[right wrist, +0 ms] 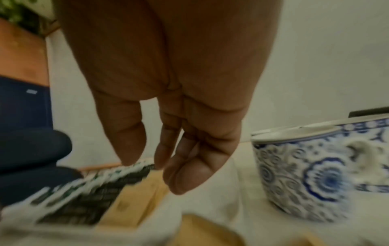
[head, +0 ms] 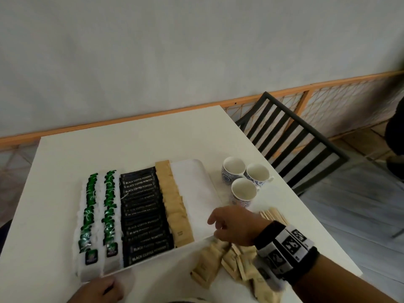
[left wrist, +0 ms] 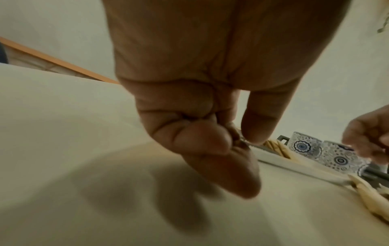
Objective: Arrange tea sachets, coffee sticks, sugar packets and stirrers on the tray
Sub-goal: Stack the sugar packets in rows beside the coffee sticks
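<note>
The tray (head: 203,171) in the middle of the head view already has tea sachets (head: 99,217), coffee sticks (head: 144,217) and one row of sugar packets (head: 175,206). More loose packets (head: 220,259) and the stirrers (head: 273,213) wait at lower right. The right hand (head: 236,224) hangs over them with loose fingers holding nothing, and the left hand (left wrist: 202,126) is curled but I cannot tell if it holds anything.

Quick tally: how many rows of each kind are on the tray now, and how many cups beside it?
Tea sachet rows: 2
Coffee stick rows: 1
Sugar packet rows: 1
Cups: 3
Total: 4 rows, 3 cups
</note>
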Motion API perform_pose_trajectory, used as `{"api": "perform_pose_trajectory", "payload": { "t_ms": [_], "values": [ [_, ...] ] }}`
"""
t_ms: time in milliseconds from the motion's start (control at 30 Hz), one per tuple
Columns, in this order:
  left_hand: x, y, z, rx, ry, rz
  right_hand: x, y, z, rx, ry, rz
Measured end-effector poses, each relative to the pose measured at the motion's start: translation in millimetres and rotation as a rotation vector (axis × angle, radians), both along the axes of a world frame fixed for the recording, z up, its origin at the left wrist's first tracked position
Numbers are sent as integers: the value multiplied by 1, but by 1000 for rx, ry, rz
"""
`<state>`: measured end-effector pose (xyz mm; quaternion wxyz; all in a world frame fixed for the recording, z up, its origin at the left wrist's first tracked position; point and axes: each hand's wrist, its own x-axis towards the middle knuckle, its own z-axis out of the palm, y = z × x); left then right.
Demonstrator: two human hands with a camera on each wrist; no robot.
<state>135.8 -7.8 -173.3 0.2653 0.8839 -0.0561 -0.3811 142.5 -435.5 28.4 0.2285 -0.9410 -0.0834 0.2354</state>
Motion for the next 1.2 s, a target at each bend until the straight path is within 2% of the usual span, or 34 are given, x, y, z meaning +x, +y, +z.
{"api": "perform_pose_trajectory", "payload": {
  "t_ms": [67,133,233,400,533,633,700,800,933,1033,1100,1200],
  "values": [
    [-14,-35,61,5,29,0,-20,-3,-13,-88,-24,89],
    [-24,-59,97,7,-27,64,-36,-1,-28,-145,-82,202],
    [-32,-68,106,26,-126,110,-46,12,-45,-265,-185,389],
    [-38,-75,104,44,-210,50,-41,39,-45,-390,-257,392],
    [-35,-73,107,69,-182,-16,-31,53,-40,-439,-282,501],
    [-34,-73,112,18,-146,-75,-27,60,-36,-459,-275,584],
    [-29,-80,121,-51,-122,-65,-23,66,-32,-376,-212,523],
    [-16,-97,141,-132,-118,-99,-14,78,-19,-123,10,361],
    [3,-125,170,-227,-130,-133,6,96,-8,92,-62,339],
    [18,-134,178,-339,-146,64,27,100,-9,283,-67,136],
    [26,-134,179,-424,-145,220,38,98,-17,496,70,-73],
    [36,-137,181,-488,-109,314,50,97,-29,788,281,-220]
  ]
}}
